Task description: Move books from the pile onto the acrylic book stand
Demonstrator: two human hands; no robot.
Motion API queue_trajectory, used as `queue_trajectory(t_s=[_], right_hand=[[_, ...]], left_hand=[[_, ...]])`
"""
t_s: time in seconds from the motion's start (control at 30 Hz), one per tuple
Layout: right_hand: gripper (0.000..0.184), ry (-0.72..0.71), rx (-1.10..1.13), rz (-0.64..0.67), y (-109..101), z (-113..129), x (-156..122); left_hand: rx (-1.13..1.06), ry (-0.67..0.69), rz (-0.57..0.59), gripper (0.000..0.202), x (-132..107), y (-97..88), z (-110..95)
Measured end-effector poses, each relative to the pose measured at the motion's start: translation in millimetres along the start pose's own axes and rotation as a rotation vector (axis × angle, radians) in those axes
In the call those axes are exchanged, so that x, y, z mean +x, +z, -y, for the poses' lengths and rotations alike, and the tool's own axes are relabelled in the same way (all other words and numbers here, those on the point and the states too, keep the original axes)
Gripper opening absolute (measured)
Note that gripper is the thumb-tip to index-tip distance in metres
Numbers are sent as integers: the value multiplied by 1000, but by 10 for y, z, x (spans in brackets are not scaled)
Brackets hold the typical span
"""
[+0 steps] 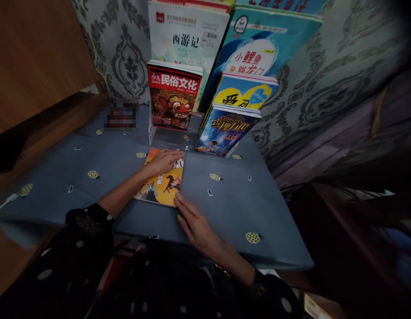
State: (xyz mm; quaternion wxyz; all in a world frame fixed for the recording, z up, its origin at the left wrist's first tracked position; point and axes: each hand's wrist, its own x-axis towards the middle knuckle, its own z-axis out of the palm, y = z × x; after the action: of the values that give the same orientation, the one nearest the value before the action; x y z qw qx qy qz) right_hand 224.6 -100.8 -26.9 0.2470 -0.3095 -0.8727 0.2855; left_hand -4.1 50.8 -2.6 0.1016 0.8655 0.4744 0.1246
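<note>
A book with a yellow and orange cover [159,188] lies flat near the front edge of the table, a horse and rider pictured on it. Across its upper part rests my left hand [163,163], palm down with fingers stretched toward the top right corner. My right hand [196,223] touches the book's lower right corner with its fingertips, thumb apart from the fingers. Just behind the book, a clear stand [170,138] holds upright books, among them a red-covered book [174,99] and a blue-covered book [225,130].
A grey-blue tablecloth [115,153] with pineapple prints covers the table. Taller books, including a white one [188,35] and a teal one [268,40], stand at the back before a patterned curtain [129,57]. A white cable [8,200] lies at the left edge.
</note>
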Motion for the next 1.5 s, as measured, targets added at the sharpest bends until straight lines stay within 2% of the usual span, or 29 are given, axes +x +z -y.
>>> queue_trajectory(t_s=[0.1,0.17,0.33,0.4,0.53,0.67,0.73,0.83,0.93,1.2,1.3,1.4,1.5], right_hand=[[55,-6,-5,-8,23,-14,-16],[56,-9,1,-14,27,-25,-8],[57,-6,22,-14,13,-20,4],[56,2,24,-11,9,-17,3],[54,9,39,-10,7,-14,3],[52,27,60,-3,-12,3,3],[51,28,70,-5,-25,11,4],[50,32,83,-14,-37,8,10],[52,31,108,-31,-30,-10,9],[53,54,174,-155,-51,-108,-3],[47,36,136,-179,-151,-281,264],[46,16,49,-201,-271,-541,750],[48,54,-21,-240,-335,-774,1246]], left_hand=[[30,-48,0,50,-131,-32,-25],[40,-83,-19,58,-301,-47,7],[28,-203,9,73,-952,-59,164],[48,-191,23,73,-1232,-53,153],[158,-103,-8,73,-1690,5,-78],[288,-82,-59,78,-1931,111,-396],[332,-85,-71,81,-1959,157,-526],[346,-21,-59,83,-1901,213,-680],[326,45,-31,83,-1764,275,-820],[293,54,-45,74,-1416,377,-1108],[266,25,-93,63,-1323,364,-1146],[271,-43,-163,45,-1200,369,-1190],[301,-50,-216,29,-1094,394,-1217]])
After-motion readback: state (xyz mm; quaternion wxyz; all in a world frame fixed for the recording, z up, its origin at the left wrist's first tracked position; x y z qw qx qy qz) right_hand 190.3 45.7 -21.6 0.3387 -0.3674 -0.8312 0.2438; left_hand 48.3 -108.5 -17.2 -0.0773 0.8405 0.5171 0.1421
